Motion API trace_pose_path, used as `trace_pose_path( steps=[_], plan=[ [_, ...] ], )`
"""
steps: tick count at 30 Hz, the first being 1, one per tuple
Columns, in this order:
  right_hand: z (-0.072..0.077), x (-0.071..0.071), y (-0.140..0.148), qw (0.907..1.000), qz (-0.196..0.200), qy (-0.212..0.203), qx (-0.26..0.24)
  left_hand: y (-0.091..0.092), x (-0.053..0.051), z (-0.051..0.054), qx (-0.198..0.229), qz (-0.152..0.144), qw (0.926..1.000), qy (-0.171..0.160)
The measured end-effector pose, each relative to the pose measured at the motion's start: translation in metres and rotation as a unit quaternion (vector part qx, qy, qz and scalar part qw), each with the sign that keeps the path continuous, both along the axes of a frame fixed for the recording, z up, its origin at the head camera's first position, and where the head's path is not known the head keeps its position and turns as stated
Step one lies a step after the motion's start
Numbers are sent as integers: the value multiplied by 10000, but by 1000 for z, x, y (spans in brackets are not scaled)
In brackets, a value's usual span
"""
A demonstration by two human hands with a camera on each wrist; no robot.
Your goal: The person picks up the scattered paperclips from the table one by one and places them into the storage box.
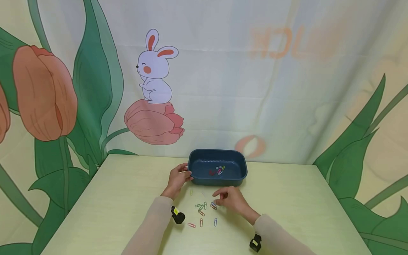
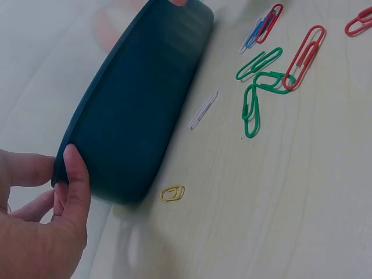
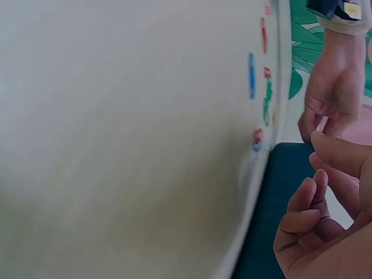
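Observation:
A dark blue plastic bin (image 1: pixel 217 182) stands at the far side of the table, with several coloured paper clips (image 1: pixel 219 171) lying inside. My left hand (image 1: pixel 176 181) grips its left end, the thumb on the outer wall and fingers at the rim. In front of the bin, my right hand (image 1: pixel 233 200) hovers low over the table, beside red and blue paper clips (image 1: pixel 213 205). Its fingers are loosely bent, and nothing shows between thumb and forefinger in the right wrist view. A yellow paper clip (image 2: pixel 172 193) and a white paper clip (image 2: pixel 203 110) lie near the bin.
Green paper clips (image 2: pixel 250 110) and a red paper clip (image 2: pixel 304 58) lie scattered before the bin. Closer to me are another red clip (image 1: pixel 191 225) and a blue clip (image 1: pixel 215 222). A printed curtain (image 1: pixel 216 88) hangs behind the table (image 1: pixel 287 205).

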State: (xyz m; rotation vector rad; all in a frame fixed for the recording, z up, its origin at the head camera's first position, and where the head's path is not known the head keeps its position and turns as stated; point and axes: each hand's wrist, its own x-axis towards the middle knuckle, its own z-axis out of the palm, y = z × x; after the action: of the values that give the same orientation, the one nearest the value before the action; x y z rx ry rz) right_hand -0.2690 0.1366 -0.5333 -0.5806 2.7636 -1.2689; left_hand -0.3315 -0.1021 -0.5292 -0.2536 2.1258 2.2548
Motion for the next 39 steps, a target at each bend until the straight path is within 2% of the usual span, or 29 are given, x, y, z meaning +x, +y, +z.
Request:
trace_pose_path(
  steps=[6, 15, 28, 39],
  plan=[
    [-14, 3, -2, 9998, -44, -192, -46, 0, -1, 0, 7, 20, 10000, -55],
    [-21, 4, -1, 9987, -128, -426, 261, 1, 0, -1, -2, 25, 10000, -16],
    [-23, 2, -2, 9981, -31, -32, 618, 1, 0, 0, 23, 0, 10000, 39],
    [-23, 3, 0, 9976, -37, -180, 662, 0, 2, 1, 7, -140, 9999, -29]
  ],
)
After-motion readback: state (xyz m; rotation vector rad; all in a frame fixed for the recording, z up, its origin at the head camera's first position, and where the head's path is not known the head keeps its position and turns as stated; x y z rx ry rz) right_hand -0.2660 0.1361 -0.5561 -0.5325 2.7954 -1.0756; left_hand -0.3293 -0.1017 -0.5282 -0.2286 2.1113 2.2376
